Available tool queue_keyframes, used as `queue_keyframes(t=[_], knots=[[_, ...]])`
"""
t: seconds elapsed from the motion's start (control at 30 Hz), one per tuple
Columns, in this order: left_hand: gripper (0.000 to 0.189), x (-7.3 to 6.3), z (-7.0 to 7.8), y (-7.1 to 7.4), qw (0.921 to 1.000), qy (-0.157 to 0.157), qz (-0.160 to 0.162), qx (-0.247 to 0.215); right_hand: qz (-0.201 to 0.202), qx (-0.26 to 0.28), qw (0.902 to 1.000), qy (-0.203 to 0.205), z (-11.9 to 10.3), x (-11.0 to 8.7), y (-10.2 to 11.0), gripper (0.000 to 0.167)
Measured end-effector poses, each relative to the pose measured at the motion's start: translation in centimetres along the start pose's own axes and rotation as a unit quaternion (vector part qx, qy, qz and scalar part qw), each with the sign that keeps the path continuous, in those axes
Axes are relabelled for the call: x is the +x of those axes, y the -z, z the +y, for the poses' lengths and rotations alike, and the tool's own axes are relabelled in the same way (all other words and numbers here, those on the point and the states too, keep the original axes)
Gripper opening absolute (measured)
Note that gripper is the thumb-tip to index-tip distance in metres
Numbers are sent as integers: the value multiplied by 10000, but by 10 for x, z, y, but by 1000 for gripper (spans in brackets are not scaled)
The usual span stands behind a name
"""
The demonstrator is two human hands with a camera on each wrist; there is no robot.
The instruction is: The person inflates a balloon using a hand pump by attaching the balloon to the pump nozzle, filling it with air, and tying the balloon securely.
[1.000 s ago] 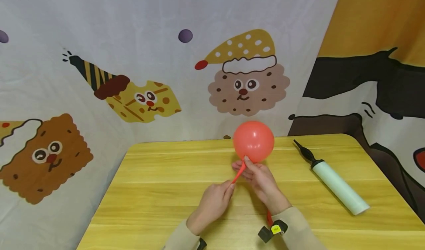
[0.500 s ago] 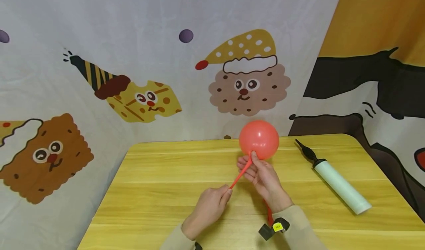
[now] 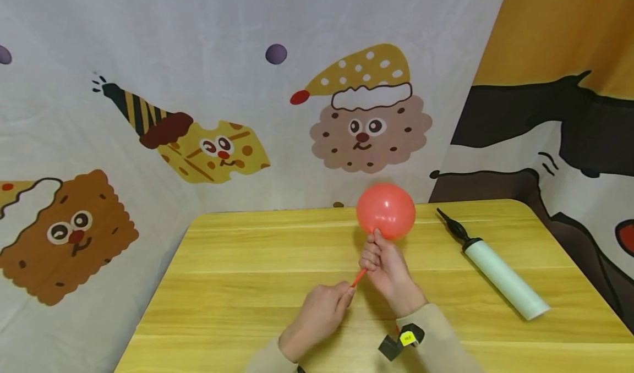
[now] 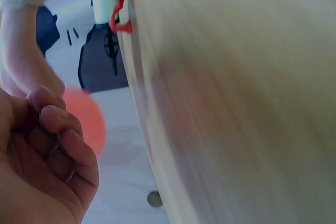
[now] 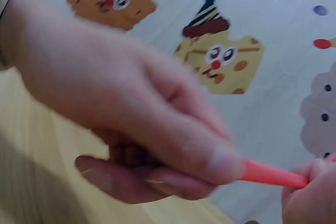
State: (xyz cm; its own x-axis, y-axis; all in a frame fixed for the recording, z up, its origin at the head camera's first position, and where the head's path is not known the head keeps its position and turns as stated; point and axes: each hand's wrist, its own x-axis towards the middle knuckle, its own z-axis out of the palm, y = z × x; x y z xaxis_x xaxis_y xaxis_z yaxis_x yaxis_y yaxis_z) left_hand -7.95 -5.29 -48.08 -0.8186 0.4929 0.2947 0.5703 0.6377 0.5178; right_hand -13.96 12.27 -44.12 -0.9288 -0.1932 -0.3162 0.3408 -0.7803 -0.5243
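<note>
A round, inflated red balloon (image 3: 386, 210) stands over the far edge of the table in the head view. Just below its body, my right hand (image 3: 388, 271) grips the neck, thumb against the base of the ball and fingers curled round. Lower and to the left, my left hand (image 3: 319, 312) pinches the tail end of the neck. Between the two hands runs a short, taut stretch of balloon neck (image 5: 270, 173), clear in the right wrist view. From the left wrist, the balloon is partly hidden behind the fingers.
A pale green balloon pump (image 3: 506, 276) with a black nozzle lies on the right of the wooden table (image 3: 223, 285). The left wrist view shows a limp red strip (image 4: 121, 3) on the table. A cartoon-printed cloth (image 3: 223, 43) hangs behind.
The right hand's fingers, loosely spread earlier, have curled round the balloon neck. Less neck shows between the hands. The balloon moved right, then slightly down; the left hand shifted slightly right.
</note>
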Motion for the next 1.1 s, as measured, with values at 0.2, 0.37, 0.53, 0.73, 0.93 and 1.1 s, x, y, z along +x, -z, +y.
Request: queue_keyframes(t=[0.2, 0.37, 0.53, 0.73, 0.93, 1.1], knots=[[37, 3, 8, -4, 9997, 5, 215, 146, -196, -861, 9961, -11, 9, 5, 1, 34], [38, 2, 10, -10, 9994, 83, 299, 156, -188, -1418, 9897, 21, 19, 8, 3, 32], [35, 5, 8, -16, 9992, 160, 348, 128, -293, -1893, 9814, -143, 24, 7, 2, 31], [37, 4, 2, -9, 9986, 281, 456, -17, -459, -2672, 9625, 52, 15, 8, 3, 31], [13, 13, -10, 11, 9794, -1050, 1612, 605, -894, -4269, 8998, -104, 7, 7, 15, 33], [36, 29, -16, 35, 9552, -1897, 1351, 1829, -1288, -5962, 7922, 199, 2, 4, 20, 34]])
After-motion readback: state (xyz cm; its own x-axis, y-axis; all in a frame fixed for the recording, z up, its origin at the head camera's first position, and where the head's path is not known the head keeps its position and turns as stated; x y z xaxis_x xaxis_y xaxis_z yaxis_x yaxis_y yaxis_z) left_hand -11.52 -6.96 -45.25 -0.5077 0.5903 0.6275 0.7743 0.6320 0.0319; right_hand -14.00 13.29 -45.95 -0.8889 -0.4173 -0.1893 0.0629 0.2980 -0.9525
